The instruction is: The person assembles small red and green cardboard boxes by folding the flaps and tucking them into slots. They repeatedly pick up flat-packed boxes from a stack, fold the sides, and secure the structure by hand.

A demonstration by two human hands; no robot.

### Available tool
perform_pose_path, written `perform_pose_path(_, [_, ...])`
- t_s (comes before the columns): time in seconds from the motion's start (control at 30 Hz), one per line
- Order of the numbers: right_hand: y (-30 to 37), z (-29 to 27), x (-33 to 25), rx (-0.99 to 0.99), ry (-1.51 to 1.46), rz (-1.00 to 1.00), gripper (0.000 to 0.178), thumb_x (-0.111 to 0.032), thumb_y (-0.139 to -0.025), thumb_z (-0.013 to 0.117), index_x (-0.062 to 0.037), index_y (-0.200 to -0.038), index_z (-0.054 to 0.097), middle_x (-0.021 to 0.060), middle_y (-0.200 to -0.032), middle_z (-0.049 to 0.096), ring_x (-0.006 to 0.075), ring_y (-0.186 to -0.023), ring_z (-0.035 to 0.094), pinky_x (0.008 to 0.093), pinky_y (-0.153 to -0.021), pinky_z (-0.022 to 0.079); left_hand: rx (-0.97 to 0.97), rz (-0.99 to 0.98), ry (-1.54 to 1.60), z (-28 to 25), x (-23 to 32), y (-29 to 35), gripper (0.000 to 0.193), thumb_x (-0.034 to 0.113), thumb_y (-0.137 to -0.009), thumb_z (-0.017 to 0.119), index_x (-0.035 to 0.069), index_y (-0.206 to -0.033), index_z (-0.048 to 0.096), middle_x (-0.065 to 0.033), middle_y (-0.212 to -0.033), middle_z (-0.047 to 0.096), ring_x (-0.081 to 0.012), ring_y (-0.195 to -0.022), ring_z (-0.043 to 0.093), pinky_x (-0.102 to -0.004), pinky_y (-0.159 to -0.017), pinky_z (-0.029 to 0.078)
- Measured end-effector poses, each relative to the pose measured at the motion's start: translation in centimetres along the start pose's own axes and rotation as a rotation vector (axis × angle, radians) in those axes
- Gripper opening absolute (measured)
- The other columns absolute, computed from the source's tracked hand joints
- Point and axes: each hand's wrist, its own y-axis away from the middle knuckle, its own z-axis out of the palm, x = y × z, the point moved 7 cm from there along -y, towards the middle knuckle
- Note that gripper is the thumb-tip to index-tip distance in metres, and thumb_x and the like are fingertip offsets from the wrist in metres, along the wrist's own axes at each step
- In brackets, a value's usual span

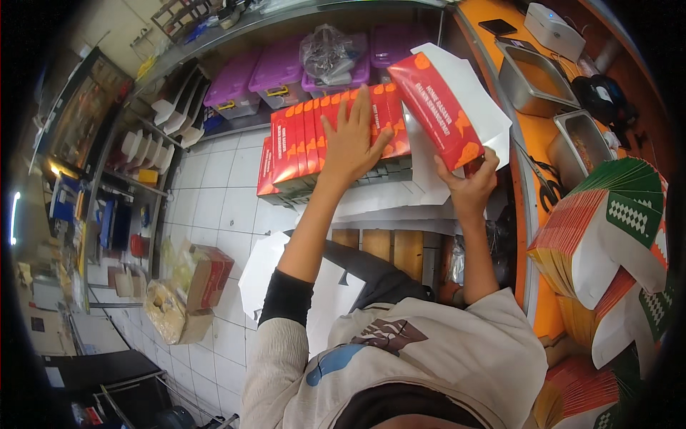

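Note:
My left hand [351, 143] lies with its fingers spread on a row of red cartons [289, 146], which are packed side by side and patterned in orange. My right hand [470, 187] grips the lower end of another red carton [434, 107], tilted at the right end of the row. Behind that carton is a large white sheet [475, 93]; I cannot tell whether the two are joined. The row rests on a stack of more cartons whose grey-green sides [382, 171] show below the red faces.
On the orange counter [493, 46] at right stand metal trays [537, 82], black-handled scissors [549, 187] and fanned stacks of green, red and white folded card [607, 229]. Purple-lidded bins [286, 68] sit under the far shelf. Opened cardboard boxes [207, 279] lie on the tiled floor.

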Motion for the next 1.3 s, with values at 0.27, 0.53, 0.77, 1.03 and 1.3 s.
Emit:
perform_pose_path(0.27, [3.3, 0.8, 0.6, -0.087, 0.135, 0.278, 0.06, -0.022, -0.064, 0.086, 0.0024, -0.103, 0.048, 0.0175, -0.09, 0.056, 0.0293, -0.077, 0.058, 0.0364, -0.065, 0.048, -0.147, -0.033, -0.21, 0.5, -2.5, 0.5, 0.07, 0.075, -0.078, 0.042, 0.037, -0.138, 0.042, -0.007, -0.151, 0.028, -0.0382, -0.139, 0.019, -0.0731, -0.102, 0.005])
perform_pose_path(0.53, [3.1, 4.7, 3.1, -0.454, -0.09, 0.395, 0.045, -0.026, -0.073, 0.08, 0.0023, -0.095, 0.052, 0.011, -0.077, 0.057, 0.0132, -0.063, 0.053, 0.0293, -0.057, 0.044, -0.226, -0.025, -0.294, -0.2, -1.4, -0.5, 0.068, 0.072, -0.077, 0.048, 0.039, -0.136, 0.043, -0.0081, -0.146, 0.034, -0.0379, -0.139, 0.019, -0.0722, -0.103, 0.008])
perform_pose_path(0.77, [4.0, 6.3, 6.1, -0.396, -0.251, 0.447, 0.032, -0.02, -0.078, 0.075, 0.0059, -0.087, 0.058, 0.0103, -0.074, 0.056, 0.0138, -0.061, 0.053, 0.0275, -0.056, 0.044, -0.188, -0.026, -0.3, 1.2, -2.5, -0.6, 0.079, 0.084, -0.068, 0.042, 0.045, -0.137, 0.038, -0.0062, -0.151, 0.025, -0.0483, -0.138, 0.01, -0.0795, -0.097, 0.003])
perform_pose_path(1.03, [4.3, 6.8, 3.8, -0.164, -0.008, 0.363, 0.026, -0.012, -0.077, 0.074, 0.0066, -0.079, 0.056, 0.0126, -0.068, 0.051, 0.0229, -0.058, 0.054, 0.0312, -0.053, 0.044, -0.322, -0.091, -0.331, 2.2, -3.1, -0.5, 0.081, 0.084, -0.067, 0.044, 0.049, -0.139, 0.032, -0.0031, -0.155, 0.016, -0.0444, -0.14, 0.006, -0.0778, -0.099, 0.001])
perform_pose_path(1.3, [5.2, 7.2, 3.1, -0.034, 0.112, 0.345, 0.018, -0.004, -0.073, 0.07, 0.0044, -0.073, 0.054, 0.0133, -0.068, 0.05, 0.0299, -0.061, 0.052, 0.0379, -0.054, 0.041, -0.328, -0.094, -0.336, 2.4, -3.3, -0.4, 0.084, 0.086, -0.064, 0.044, 0.05, -0.139, 0.031, -0.0024, -0.154, 0.018, -0.0448, -0.14, 0.006, -0.0775, -0.099, 0.0])
